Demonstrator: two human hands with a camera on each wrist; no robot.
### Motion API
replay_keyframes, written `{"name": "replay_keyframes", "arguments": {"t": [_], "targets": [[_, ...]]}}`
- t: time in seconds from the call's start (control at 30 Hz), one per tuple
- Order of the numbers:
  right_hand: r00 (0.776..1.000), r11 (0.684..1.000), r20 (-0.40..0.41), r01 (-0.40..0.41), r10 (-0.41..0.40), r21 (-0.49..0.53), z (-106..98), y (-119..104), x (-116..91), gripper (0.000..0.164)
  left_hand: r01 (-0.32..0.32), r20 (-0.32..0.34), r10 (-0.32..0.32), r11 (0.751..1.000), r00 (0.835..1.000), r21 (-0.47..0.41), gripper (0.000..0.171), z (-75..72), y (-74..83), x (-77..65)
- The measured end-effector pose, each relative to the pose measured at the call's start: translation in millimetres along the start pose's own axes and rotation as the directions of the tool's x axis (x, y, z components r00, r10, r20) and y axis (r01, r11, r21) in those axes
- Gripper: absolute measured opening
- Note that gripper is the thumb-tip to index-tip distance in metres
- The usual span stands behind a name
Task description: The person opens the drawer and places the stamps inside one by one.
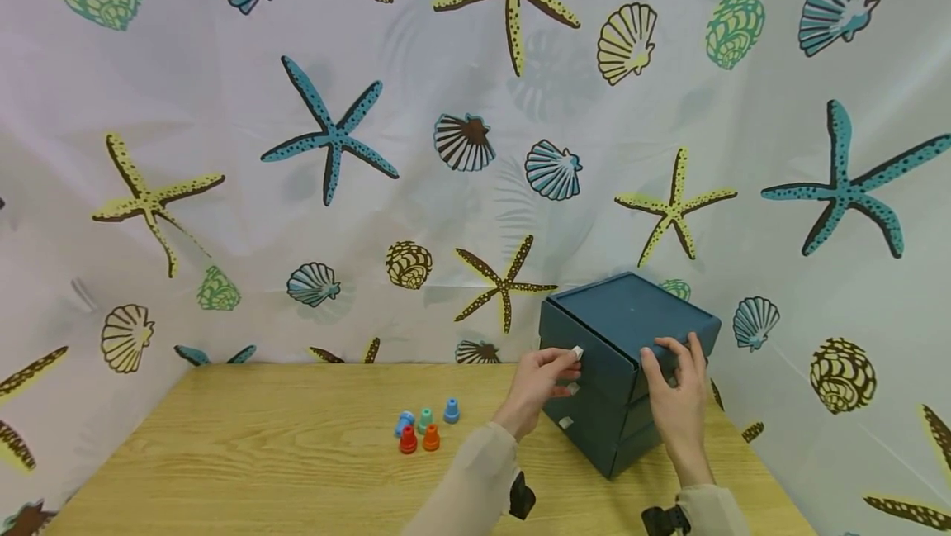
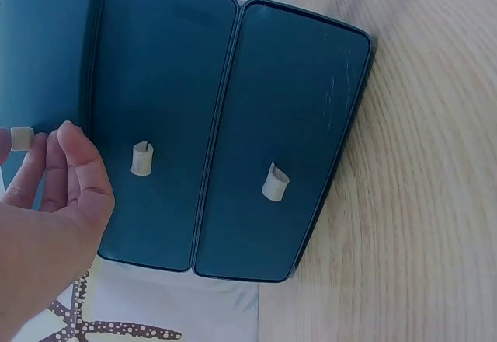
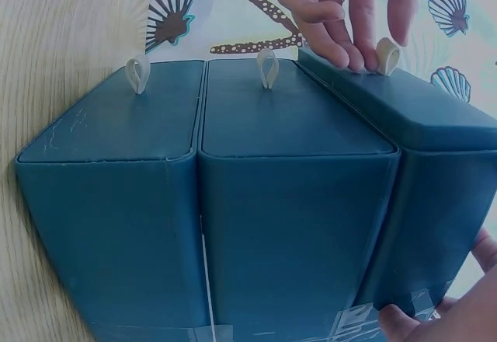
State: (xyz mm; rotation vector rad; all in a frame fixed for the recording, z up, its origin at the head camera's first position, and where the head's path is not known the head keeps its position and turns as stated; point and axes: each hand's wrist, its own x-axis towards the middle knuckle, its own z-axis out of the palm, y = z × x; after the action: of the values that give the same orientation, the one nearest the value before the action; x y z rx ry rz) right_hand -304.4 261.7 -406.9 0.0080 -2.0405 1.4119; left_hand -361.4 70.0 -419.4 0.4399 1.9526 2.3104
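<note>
Left hand (image 1: 537, 387) holds top loop (image 2: 22, 139) in a close pinch, apparently its purchase on the drawer (image 2: 48, 54); right hand (image 1: 679, 400), fingers spread, rests against the box (image 1: 631, 305), likely steadying it.

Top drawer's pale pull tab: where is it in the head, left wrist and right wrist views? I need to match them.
Head: right of centre and below mid-height, top pull tab at the left hand.
Left wrist: near the left edge, about mid-height.
Right wrist: upper right, by the left hand's fingers.
Shared landmark: bottom pull tab, visible in all three.
</note>
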Motion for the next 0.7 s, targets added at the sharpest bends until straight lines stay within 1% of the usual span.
{"name": "replay_keyframes", "arguments": {"t": [0.07,0.3,0.4,0.5,0.6,0.7], "targets": [[1.000,1.000,-0.001,0.002,-0.002,-0.001,-0.1,0.0,0.1,0.043,0.006,0.004,-0.006,1.000,1.000,-0.013,0.029,1.5,-0.3,-0.6],[1.000,1.000,0.000,-0.008,0.008,-0.015,0.3,0.0,0.0,0.044,0.006,0.024,-0.005,1.000,1.000,-0.013,0.032,5.8,-1.5,-3.8],[1.000,1.000,0.000,-0.005,0.005,-0.020,0.4,0.4,0.3,0.045,0.005,0.032,-0.005,1.000,0.999,-0.019,0.032,5.8,-2.4,-3.5],[1.000,1.000,-0.003,-0.002,0.002,-0.020,0.4,0.7,0.7,0.045,-0.002,0.037,0.003,1.000,0.999,-0.004,0.030,4.3,-3.9,-2.0],[1.000,1.000,-0.005,-0.002,0.002,-0.017,0.2,0.7,0.8,0.045,-0.010,0.022,0.009,0.999,1.000,0.032,0.027,1.5,-7.1,-0.8],[1.000,1.000,-0.005,-0.002,0.001,-0.012,-0.1,0.6,0.6,0.045,0.003,-0.009,-0.003,0.998,1.000,0.061,0.024,-1.6,-11.2,-0.4]]}}
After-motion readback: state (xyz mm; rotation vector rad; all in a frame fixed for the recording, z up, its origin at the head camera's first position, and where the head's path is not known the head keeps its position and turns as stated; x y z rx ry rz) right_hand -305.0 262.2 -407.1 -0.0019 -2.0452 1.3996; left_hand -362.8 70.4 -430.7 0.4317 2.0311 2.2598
